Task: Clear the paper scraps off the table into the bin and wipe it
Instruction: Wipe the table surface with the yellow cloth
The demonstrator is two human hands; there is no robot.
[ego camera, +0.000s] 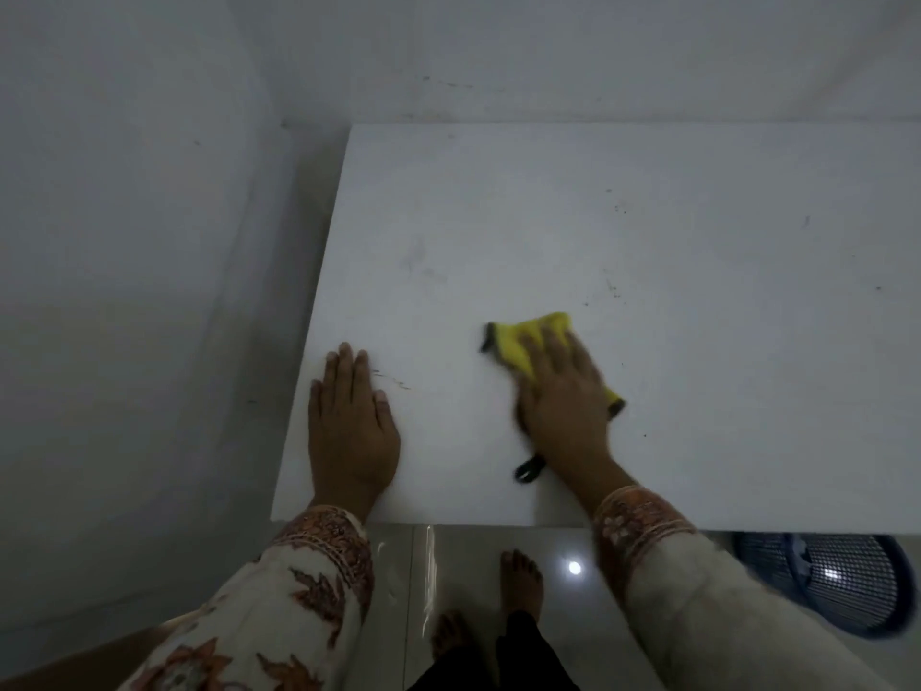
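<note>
The white table [697, 341] fills the middle and right of the view. My right hand [560, 391] lies flat, fingers straight, pressing a yellow cloth [518, 341] with black edging onto the tabletop near its front. My left hand [351, 426] rests flat and open on the table's front left corner, holding nothing. Small dark specks and faint smudges mark the surface. I see no paper scraps on the table. A blue mesh bin [837, 581] stands on the floor under the table's front right edge.
White walls close in behind the table and on the left. Glossy floor tiles [473, 556] and my bare feet [521, 581] show below the table's front edge.
</note>
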